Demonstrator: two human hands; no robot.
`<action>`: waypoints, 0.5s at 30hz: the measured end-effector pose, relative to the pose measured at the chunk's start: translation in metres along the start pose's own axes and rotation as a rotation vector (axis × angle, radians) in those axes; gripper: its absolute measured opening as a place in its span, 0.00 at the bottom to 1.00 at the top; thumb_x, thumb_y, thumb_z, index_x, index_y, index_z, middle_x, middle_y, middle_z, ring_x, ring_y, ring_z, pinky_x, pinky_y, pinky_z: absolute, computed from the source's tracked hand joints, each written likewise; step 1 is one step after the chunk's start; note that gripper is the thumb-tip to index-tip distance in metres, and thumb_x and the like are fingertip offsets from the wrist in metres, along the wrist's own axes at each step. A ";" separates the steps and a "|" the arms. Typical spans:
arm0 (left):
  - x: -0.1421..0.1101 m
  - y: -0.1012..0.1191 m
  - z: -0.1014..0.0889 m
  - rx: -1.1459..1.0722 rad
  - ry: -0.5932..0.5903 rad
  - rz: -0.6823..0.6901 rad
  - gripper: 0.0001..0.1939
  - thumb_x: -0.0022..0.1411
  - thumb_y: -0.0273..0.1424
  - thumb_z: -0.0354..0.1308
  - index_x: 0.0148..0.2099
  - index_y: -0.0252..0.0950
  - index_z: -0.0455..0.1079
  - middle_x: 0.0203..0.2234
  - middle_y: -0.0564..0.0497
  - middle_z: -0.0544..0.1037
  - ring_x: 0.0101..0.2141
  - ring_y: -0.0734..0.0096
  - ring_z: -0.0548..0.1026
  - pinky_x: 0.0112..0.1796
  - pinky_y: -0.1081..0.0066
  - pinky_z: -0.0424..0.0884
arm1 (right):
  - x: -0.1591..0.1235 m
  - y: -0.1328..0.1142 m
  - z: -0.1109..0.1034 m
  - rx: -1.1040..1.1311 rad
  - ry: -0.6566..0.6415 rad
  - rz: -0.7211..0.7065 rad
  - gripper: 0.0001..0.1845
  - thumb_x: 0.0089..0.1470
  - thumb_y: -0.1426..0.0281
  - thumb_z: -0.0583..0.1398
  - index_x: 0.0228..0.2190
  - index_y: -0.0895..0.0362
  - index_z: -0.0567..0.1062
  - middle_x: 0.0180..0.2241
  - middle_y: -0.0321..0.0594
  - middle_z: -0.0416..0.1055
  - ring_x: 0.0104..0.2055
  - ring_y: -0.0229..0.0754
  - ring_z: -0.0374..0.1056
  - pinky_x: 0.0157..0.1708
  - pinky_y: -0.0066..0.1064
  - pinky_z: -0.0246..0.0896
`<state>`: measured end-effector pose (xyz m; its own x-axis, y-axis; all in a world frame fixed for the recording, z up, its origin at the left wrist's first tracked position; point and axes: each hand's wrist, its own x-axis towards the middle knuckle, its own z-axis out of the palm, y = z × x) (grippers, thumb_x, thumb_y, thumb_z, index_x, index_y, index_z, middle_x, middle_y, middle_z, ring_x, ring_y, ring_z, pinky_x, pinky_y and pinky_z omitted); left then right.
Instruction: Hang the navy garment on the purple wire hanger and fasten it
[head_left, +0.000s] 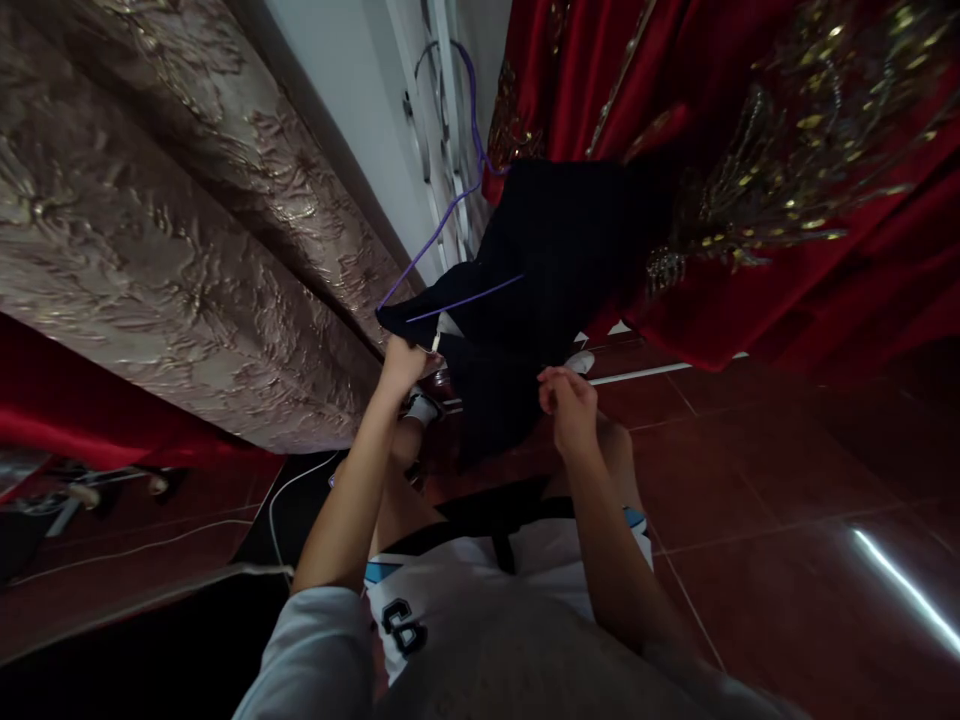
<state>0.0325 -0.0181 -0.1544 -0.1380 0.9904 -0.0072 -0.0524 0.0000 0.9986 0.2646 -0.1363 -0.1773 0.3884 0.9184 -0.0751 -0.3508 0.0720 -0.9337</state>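
A dark, nearly black garment [555, 250] hangs on a thin purple hanger [450, 208] in front of me. The hanger's hook loops over white metal bars. My left hand [405, 366] is closed on the garment's near left corner, just below the hanger's end. Beside those fingers shows a small white tag [436, 341]. At the garment's lower right edge is my right hand [570, 400], its fingers curled together. Whether cloth or something small is between them is too dim to tell.
Pinkish embossed fabric [187, 220] drapes down the left side. Red cloth with gold sequins [810, 130] hangs at the right. White metal bars [442, 120] stand behind the garment. A white cable [281, 500] runs at lower left, over reddish floor tiles [750, 470].
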 end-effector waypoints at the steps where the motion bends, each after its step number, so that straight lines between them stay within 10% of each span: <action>1: 0.000 0.006 -0.001 0.095 -0.035 0.053 0.12 0.45 0.15 0.62 0.33 0.33 0.73 0.26 0.51 0.77 0.34 0.64 0.78 0.43 0.69 0.75 | -0.005 0.001 -0.006 -0.007 0.004 -0.002 0.14 0.52 0.59 0.65 0.26 0.57 0.75 0.17 0.30 0.63 0.18 0.30 0.55 0.20 0.25 0.44; 6: -0.016 0.015 -0.006 0.666 -0.280 0.271 0.09 0.47 0.17 0.62 0.27 0.35 0.71 0.23 0.50 0.75 0.30 0.64 0.75 0.42 0.68 0.71 | -0.013 -0.010 -0.001 -0.058 -0.052 -0.077 0.14 0.55 0.59 0.62 0.27 0.56 0.75 0.18 0.32 0.64 0.20 0.32 0.57 0.21 0.26 0.47; 12: -0.053 0.030 0.015 0.315 -0.253 0.476 0.08 0.69 0.36 0.56 0.40 0.37 0.71 0.28 0.52 0.73 0.30 0.69 0.73 0.34 0.73 0.69 | -0.012 -0.008 0.009 -0.365 -0.043 -0.236 0.20 0.48 0.59 0.68 0.42 0.55 0.77 0.44 0.43 0.76 0.47 0.44 0.70 0.48 0.36 0.65; 15: -0.069 0.052 0.035 0.299 -0.323 0.606 0.09 0.68 0.38 0.60 0.42 0.37 0.73 0.35 0.49 0.75 0.38 0.66 0.76 0.44 0.68 0.73 | -0.012 -0.006 0.028 -0.409 -0.297 -0.348 0.37 0.46 0.60 0.71 0.57 0.54 0.69 0.58 0.47 0.69 0.61 0.49 0.65 0.62 0.40 0.58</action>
<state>0.0736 -0.0818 -0.1006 0.2431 0.8198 0.5185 0.2180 -0.5670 0.7943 0.2378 -0.1363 -0.1612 0.1463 0.9414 0.3038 0.1325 0.2857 -0.9491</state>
